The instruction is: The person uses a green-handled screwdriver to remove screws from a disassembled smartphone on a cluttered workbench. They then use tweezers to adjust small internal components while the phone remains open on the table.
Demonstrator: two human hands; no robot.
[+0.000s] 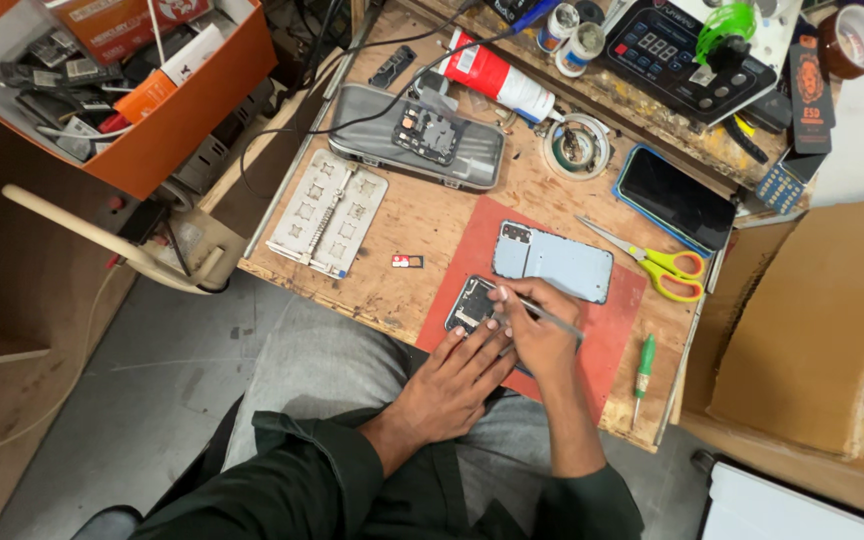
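Observation:
An opened phone body (471, 303) lies on a red mat (612, 335) at the near edge of a wooden bench. My left hand (454, 383) rests flat against its near side, fingers spread, steadying it. My right hand (539, 328) is closed around a thin metal tool (552, 316) whose tip touches the phone's insides. A pale blue back cover (553, 262) lies on the mat just beyond the phone.
Yellow-handled scissors (664, 267) and a green screwdriver (644, 367) lie right of the mat. A dark phone (675, 197), a grey tray holding a phone board (418, 135), a metal fixture plate (328, 211), a red-and-white tube (497, 78) and an orange parts box (132, 75) surround the bench.

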